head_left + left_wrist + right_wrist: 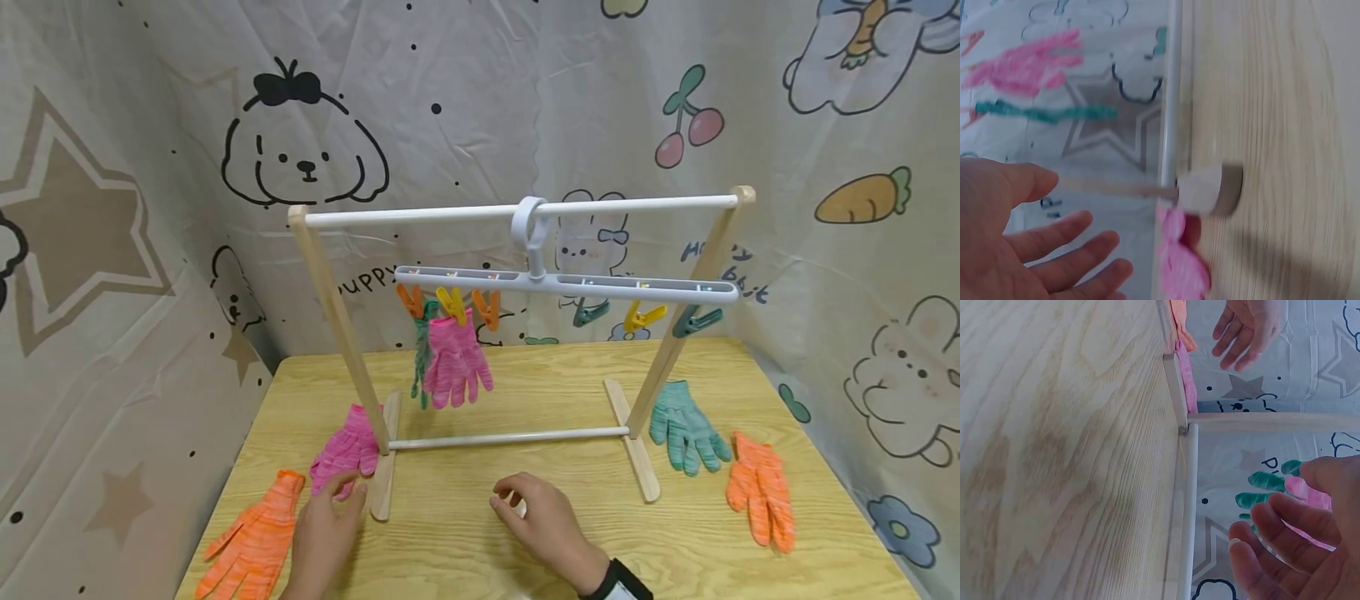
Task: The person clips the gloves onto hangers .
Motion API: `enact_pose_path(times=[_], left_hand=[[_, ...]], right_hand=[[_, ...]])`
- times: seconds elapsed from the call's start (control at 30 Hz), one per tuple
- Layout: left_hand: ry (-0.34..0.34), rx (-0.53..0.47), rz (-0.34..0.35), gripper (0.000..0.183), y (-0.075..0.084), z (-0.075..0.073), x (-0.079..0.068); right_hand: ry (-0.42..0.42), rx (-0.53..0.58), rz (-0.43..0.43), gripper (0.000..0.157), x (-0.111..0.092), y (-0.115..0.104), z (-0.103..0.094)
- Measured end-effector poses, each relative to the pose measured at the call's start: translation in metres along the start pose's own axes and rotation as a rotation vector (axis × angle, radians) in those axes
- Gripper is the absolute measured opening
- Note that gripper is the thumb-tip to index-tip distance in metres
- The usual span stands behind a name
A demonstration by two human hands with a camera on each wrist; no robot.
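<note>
The left hand (326, 529) is in front of a pink glove (347, 448) that lies on the tabletop (465, 500) by the left leg of a wooden rack (420, 216). Its fingers are loosely bent and spread, and it holds nothing. In the head view its fingertips overlap the lower part of that glove; the blurred left wrist view seems to show a gap between them, though how wide is hard to judge. An orange glove (255, 537) lies flat just left of this hand.

The right hand (543, 517) is raised in front of the rack's low white bar, near its middle. Its fingers curl loosely toward the thumb, with nothing held. A black band (618, 583) is on that wrist.

A white hanger (570, 286) hooks over the rack's top bar, with a row of pegs along its underside. On its left half, a yellow peg (452, 306) holds a second pink glove (456, 362), fingers down; just beside it hangs a green glove (420, 358), seen nearly edge-on. Outside the rack's right leg, another green glove (688, 429) and another orange glove (761, 492) lie side by side. Behind everything hangs a pale cloth (465, 158) printed with cartoons.
</note>
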State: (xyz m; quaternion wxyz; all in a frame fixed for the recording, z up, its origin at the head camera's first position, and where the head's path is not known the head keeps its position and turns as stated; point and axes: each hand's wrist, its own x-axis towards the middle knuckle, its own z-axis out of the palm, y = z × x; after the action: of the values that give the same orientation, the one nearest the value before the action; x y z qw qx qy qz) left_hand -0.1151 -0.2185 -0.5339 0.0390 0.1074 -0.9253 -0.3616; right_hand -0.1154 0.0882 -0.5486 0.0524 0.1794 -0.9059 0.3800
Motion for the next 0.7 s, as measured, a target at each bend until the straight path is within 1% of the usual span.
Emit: enact_pose_path(times=[0.17, 0.33, 0.6, 0.67, 0.7], left_hand=[[0.011, 0.057, -0.050, 0.043, -0.016, -0.016, 0.004], [-0.014, 0.122, -0.082, 0.052, -0.034, -0.028, 0.008], [-0.018, 0.224, -0.179, 0.069, -0.063, -0.040, 0.014], [-0.029, 0.256, -0.200, 0.072, -0.070, -0.041, 0.016], [-0.031, 0.267, -0.214, 0.071, -0.073, -0.042, 0.016]], right_hand=[[-0.015, 0.011, -0.021, 0.023, 0.001, -0.004, 0.002], [-0.008, 0.006, -0.041, 0.018, 0.001, -0.007, 0.005], [-0.007, 0.002, -0.083, 0.013, 0.000, -0.011, 0.012], [-0.011, -0.005, -0.087, 0.014, 0.000, -0.011, 0.013], [-0.013, -0.005, -0.087, 0.014, 0.000, -0.012, 0.014]])
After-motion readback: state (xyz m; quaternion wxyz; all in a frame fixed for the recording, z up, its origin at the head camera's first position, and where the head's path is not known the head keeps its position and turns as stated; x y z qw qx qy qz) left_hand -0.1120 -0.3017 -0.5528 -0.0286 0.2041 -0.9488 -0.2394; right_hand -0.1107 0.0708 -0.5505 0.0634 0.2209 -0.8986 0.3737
